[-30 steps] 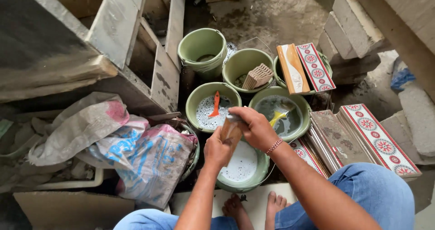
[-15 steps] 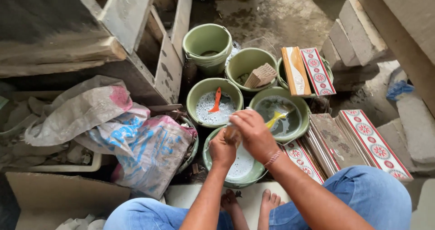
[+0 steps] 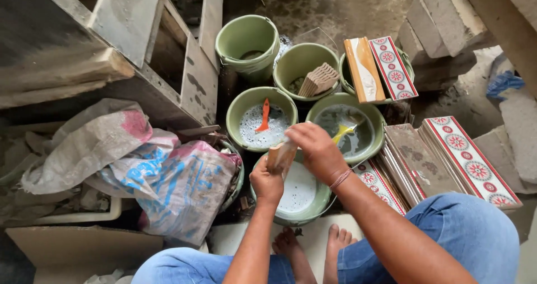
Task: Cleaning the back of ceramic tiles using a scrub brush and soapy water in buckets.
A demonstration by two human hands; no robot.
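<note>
Fingers of the left hand are clenched around a small tan tile piece, held upright over the green bucket of white liquid right in front of me. Right hand sits on top of the same piece, fingers curled down over its upper end, so both hands are grasping it. I can't tell whether the piece touches the liquid.

Around that bucket: a second green bucket with white foamy liquid and an orange tool in it just behind, and another with darker liquid and a yellow tool to the right. Further back a bucket holding a stack of tan pieces. Patterned red-and-white tiles are stacked at right, two more laid across a rear bucket. Crumpled printed sacks lie at left. My bare feet are on a pale slab below.
</note>
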